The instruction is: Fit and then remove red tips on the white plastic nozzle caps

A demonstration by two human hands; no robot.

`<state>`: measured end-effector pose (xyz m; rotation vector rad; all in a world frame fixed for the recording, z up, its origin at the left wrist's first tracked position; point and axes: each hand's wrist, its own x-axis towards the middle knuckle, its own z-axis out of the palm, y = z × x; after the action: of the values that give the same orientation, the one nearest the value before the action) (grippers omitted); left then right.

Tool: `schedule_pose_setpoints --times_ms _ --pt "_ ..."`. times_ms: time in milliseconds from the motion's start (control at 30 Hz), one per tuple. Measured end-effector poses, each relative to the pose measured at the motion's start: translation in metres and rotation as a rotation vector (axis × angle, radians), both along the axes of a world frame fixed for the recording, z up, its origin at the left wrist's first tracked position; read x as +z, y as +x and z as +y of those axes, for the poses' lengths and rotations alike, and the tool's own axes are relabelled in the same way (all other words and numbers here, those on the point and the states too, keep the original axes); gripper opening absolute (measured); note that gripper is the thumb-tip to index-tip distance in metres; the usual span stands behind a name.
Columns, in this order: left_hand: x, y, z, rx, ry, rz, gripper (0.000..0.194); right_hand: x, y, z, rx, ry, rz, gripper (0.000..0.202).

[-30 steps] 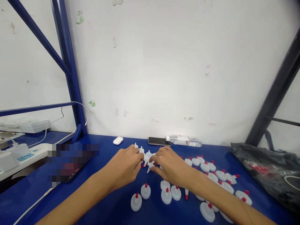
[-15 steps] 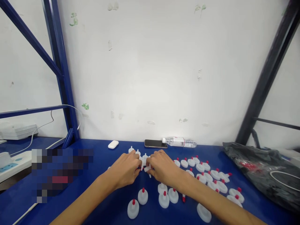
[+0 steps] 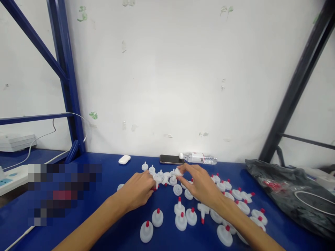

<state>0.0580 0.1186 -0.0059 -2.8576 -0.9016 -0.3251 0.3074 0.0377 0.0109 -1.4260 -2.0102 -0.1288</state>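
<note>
My right hand pinches a white nozzle cap between thumb and forefinger, above a cluster of similar caps. My left hand is curled closed at the near left of that cluster; its fingertips hide whatever is in them. A little red shows beside those fingertips. In the cluster, white caps with bare spouts stand or lie close together. One cap lies just below, its round side showing. Nearer to me are white caps with red tips, standing upright.
Many red-tipped caps spread over the right of the blue table. A phone, a clear bottle and a small white case lie along the wall. A dark plastic bag is at right, a power strip at left.
My right hand has moved right and away from my left, lifting a white nozzle cap. The clustered caps between the hands are now more visible. My left hand stays nearly in place.
</note>
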Motion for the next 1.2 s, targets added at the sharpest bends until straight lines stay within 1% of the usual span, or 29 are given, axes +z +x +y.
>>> schedule_pose_setpoints --times_ms 100,233,333,367,433,500,533,633,733,800,900,1000,1067,1200 --pt "0.004 0.001 -0.004 -0.002 -0.001 0.003 0.014 -0.004 -0.001 -0.001 0.009 0.054 -0.038 0.007" --pt "0.015 0.0 -0.01 0.005 -0.007 -0.034 0.017 -0.003 -0.004 -0.005 0.019 0.128 -0.037 0.004" --pt "0.021 0.001 -0.013 -0.014 -0.008 -0.129 0.018 -0.004 -0.003 -0.006 0.045 0.135 0.0 0.007" --pt "0.021 0.002 -0.014 -0.038 -0.006 -0.178 0.02 -0.005 -0.002 -0.006 0.054 0.139 0.017 0.011" --pt "0.019 0.005 -0.015 -0.091 0.008 -0.27 0.024 -0.008 -0.003 -0.007 0.076 0.157 0.035 0.028" --pt "0.015 0.01 -0.018 -0.135 0.023 -0.32 0.027 -0.01 -0.004 -0.008 0.113 0.177 0.017 0.045" --pt "0.013 0.012 -0.019 -0.156 0.027 -0.339 0.027 -0.011 -0.006 -0.009 0.138 0.187 -0.009 0.049" --pt "0.007 0.017 -0.022 -0.213 0.012 -0.431 0.023 -0.01 -0.01 -0.012 0.199 0.221 -0.086 0.043" --pt "0.005 0.019 -0.025 -0.247 -0.008 -0.582 0.02 -0.008 -0.012 -0.013 0.239 0.287 -0.086 0.034" --pt "0.006 0.02 -0.027 -0.236 -0.022 -0.672 0.017 -0.006 -0.012 -0.013 0.258 0.322 -0.062 0.031" --pt "0.008 0.022 -0.032 -0.174 -0.053 -0.762 0.016 -0.004 -0.011 -0.014 0.261 0.35 -0.038 0.031" --pt "0.009 0.025 -0.036 -0.142 -0.126 -0.848 0.016 -0.003 -0.01 -0.014 0.255 0.35 -0.02 0.031" --pt "0.009 0.027 -0.037 -0.11 -0.21 -0.905 0.016 -0.004 -0.01 -0.014 0.268 0.335 -0.001 0.032" --pt "0.009 0.029 -0.038 -0.02 -0.487 -1.003 0.014 -0.008 -0.01 -0.014 0.28 0.308 0.045 0.036"
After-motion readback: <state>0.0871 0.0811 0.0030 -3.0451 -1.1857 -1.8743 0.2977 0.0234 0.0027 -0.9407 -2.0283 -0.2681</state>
